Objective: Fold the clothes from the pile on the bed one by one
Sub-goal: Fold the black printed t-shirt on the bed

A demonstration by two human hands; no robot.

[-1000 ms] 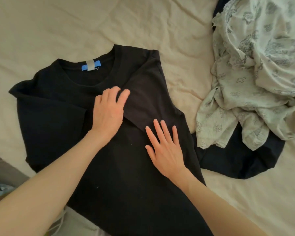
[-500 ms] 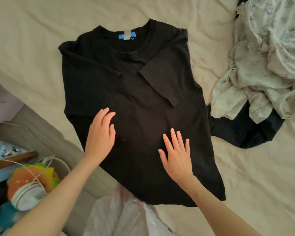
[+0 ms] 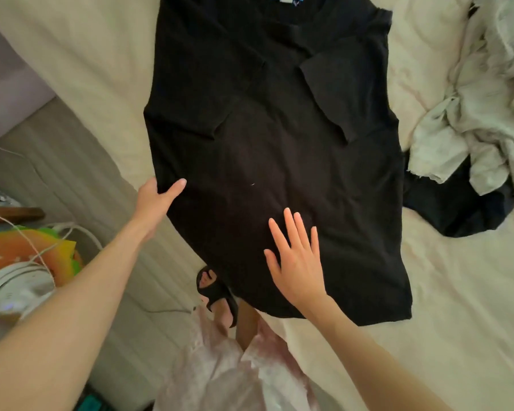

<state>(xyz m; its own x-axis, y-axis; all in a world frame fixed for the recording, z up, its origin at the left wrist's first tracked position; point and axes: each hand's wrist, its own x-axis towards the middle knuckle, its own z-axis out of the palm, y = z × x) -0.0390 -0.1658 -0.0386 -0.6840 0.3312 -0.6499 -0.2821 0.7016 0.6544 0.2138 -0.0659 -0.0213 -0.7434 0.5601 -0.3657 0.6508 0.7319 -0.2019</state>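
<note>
A black t-shirt [image 3: 279, 137] lies flat on the cream bed sheet [image 3: 457, 307], collar away from me, both sleeves folded inward. Its lower hem hangs over the bed's near edge. My left hand [image 3: 158, 197] grips the shirt's left side edge, thumb on top and fingers underneath. Flat on the lower part of the shirt rests my right hand [image 3: 297, 256], fingers straight and spread. The pile of clothes [image 3: 481, 120] sits at the right: pale printed fabric over a dark garment [image 3: 454, 203].
The bed's side panel [image 3: 72, 173] drops to the floor on the left. Below are a sandalled foot [image 3: 220, 295], a pinkish plastic bag [image 3: 220, 375], a white cable and colourful items [image 3: 27, 262] at the far left.
Both hands slid down from the folded sleeves toward the hem. My left hand moved to the shirt's left edge and took hold of it. The view tilted down toward the bed edge.
</note>
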